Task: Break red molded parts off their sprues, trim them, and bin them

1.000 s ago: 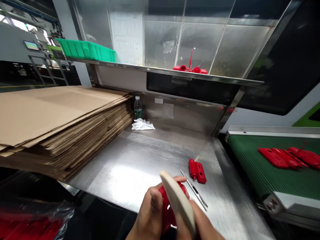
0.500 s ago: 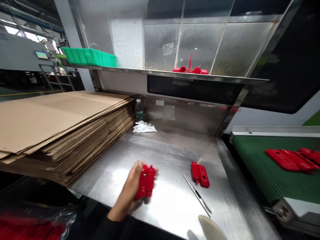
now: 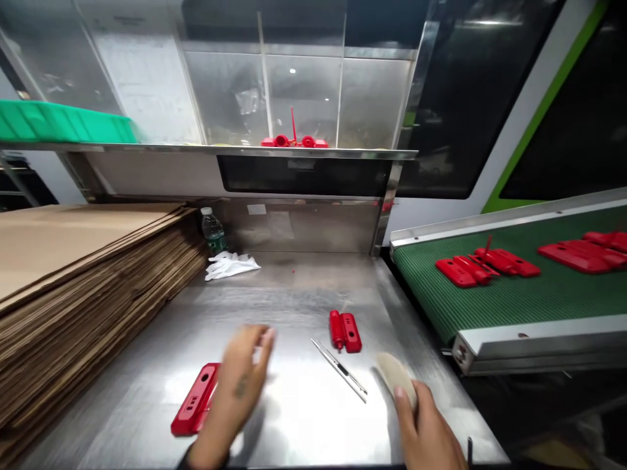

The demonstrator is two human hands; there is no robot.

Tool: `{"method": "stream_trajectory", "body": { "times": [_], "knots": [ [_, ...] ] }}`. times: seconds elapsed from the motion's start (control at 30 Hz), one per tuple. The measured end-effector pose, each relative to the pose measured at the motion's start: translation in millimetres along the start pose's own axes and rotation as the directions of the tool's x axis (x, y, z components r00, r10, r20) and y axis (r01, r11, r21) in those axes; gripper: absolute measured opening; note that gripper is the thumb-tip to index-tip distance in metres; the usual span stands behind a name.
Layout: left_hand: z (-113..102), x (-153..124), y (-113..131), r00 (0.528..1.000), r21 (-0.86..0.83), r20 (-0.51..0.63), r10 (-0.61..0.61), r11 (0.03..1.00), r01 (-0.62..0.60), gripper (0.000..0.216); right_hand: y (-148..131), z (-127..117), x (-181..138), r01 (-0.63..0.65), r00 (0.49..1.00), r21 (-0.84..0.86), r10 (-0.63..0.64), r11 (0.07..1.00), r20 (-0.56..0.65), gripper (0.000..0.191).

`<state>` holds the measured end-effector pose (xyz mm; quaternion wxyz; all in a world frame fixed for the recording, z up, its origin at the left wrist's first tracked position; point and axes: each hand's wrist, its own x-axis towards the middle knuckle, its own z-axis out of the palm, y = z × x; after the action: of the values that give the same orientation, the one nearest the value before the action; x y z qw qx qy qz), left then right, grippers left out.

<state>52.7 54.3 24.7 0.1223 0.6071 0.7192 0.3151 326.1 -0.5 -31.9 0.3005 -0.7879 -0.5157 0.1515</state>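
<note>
The left hand, wrapped round the red part half a second ago, is now loosely spread, holding nothing; that part lies left of its wrist on the table. The right hand grips a pale curved tool.

Part is red, tool beige, conv. belt grn.

Across the steel tabletop, an open strip is left between the white glove at the back and the left hand. Between that hand and the right hand, passage is interrupted by a slim metal tool and a red part. The left is walled by stacked cardboard; the rear is overhung by a shelf.
</note>
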Motion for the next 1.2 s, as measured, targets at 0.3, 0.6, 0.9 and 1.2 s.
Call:
{"method": "stream_trajectory", "body": {
  "times": [0.3, 0.6, 0.9, 1.2],
  "knots": [
    [121, 56, 102, 0.978, -0.233, 0.202, 0.051, 0.973, -0.003, 0.034, -15, 17, 42, 0.159, 0.979, -0.208, -0.182, 0.965, -0.095, 0.053],
    [20, 7, 53, 0.971, -0.795, 0.233, 0.047, 0.584, 0.163, 0.058, -86, 57, 31, 0.437, 0.888, -0.032, -0.425, 0.899, 0.176, 0.018],
    [-52, -60, 20, 0.919, -0.775, 0.358, 0.162, 0.601, 0.196, 0.055, -99, 11, 15, 0.159, 0.813, 0.604, -0.45, 0.781, 0.369, 0.043],
    [-42, -59, 23, 0.949, -0.873, 0.277, 0.154, 0.453, 0.181, 0.071, -122, -22, -45, 0.059, 0.811, 0.804, -0.497, 0.592, 0.307, 0.039]
  ]
}}
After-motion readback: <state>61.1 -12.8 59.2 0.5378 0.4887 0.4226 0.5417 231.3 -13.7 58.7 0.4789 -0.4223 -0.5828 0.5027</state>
